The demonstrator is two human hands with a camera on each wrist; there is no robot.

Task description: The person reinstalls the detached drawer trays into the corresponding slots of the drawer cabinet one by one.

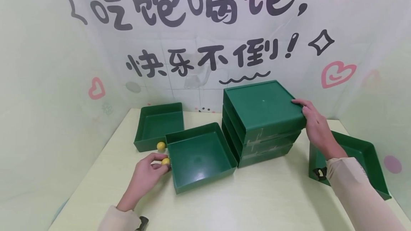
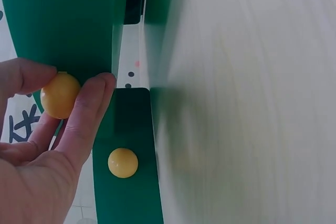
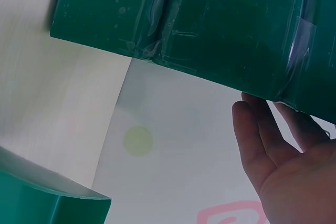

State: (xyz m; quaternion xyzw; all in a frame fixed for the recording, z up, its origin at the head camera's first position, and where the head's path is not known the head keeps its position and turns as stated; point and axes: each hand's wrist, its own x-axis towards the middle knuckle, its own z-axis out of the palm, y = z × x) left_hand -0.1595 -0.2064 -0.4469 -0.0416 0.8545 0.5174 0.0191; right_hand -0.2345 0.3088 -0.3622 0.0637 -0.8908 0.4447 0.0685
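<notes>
My left hand [image 1: 146,175] pinches a yellow ball [image 2: 60,96] between thumb and fingers. It is right beside the left wall of a shallow green tray [image 1: 199,161]. A second yellow ball [image 1: 161,147] sits just behind that hand, close to the front wall of a back-left green tray [image 1: 162,124]. With fairly straight fingers, my right hand [image 1: 316,129] rests on the right edge of a stack of green trays [image 1: 264,106]. Clear tape runs across the stack's side in the right wrist view. The stack's top tray is turned bottom up.
Another green tray [image 1: 356,152] stands tilted at the right, partly hidden behind the right sleeve [image 1: 356,184]. All of this is on a pale wooden table [image 1: 257,195]. A printed white cloth [image 1: 205,27] closes off the back and sides.
</notes>
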